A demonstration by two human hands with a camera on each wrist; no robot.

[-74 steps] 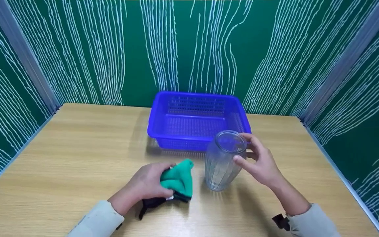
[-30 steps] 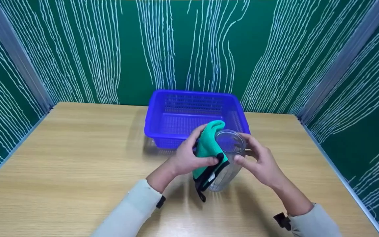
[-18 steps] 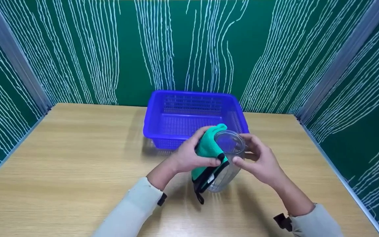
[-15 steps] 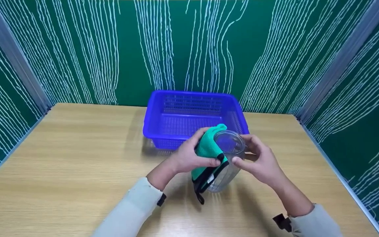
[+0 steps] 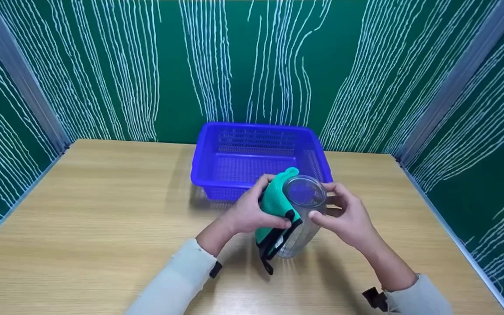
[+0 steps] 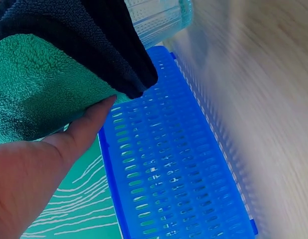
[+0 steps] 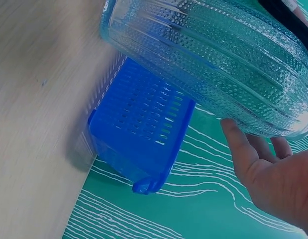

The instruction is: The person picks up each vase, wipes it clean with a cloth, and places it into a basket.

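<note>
A clear ribbed glass vase (image 5: pixel 304 232) stands upright on the table, with a textured surface in the right wrist view. My right hand (image 5: pixel 350 218) holds its right side near the rim, thumb in front and fingers behind. A folded green cloth (image 5: pixel 274 199) with black edging and a dark loop is in my left hand (image 5: pixel 250 210), pinched between the thumb and the fingers behind it. The cloth lies against the vase's left side and hides part of it. In the left wrist view the cloth's dark corner (image 6: pixel 144 82) hangs near the vase (image 6: pixel 163 20).
Behind the vase a blue perforated basket (image 5: pixel 234 179) stands on the wooden table (image 5: pixel 103 210), close to the green back wall (image 5: pixel 177 87) with white lines. Nothing shows inside the basket. Similar walls rise at the left and right.
My left hand has lifted the cloth from the table and brought it up and right against the vase. My right hand keeps its hold. In the last half second little has changed.
</note>
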